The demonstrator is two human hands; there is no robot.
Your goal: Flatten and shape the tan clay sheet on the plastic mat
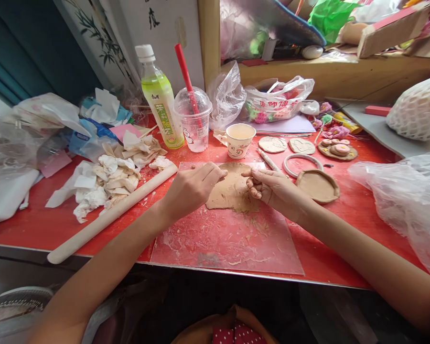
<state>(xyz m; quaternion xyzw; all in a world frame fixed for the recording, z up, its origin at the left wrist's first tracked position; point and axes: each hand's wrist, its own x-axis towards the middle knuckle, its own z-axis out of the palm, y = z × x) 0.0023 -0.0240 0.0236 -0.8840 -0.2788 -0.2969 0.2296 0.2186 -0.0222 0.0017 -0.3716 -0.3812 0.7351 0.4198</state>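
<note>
A flat, irregular slab of tan clay point(226, 193) lies on a clear plastic board point(222, 243) in front of me. Over the slab's left edge, my left hand point(197, 184) is closed, thumb and fingertips pinched together. Opposite it, my right hand point(270, 187) hovers by the slab's right side with fingers curled in and thumb against the index finger. Anything small in either pinch is too hard to make out. Right of my right hand sit a shallow clay dish point(318, 186) with a raised rim and a pale ring point(303, 165).
A long rolling pin point(111, 215) lies left of the board beside crumpled tissues point(109, 179). Behind stand a tea bottle point(161, 102), a plastic cup point(193, 119) with a red straw and a paper cup point(240, 141). Clay discs point(272, 144) and plastic bags point(412, 196) are on the right.
</note>
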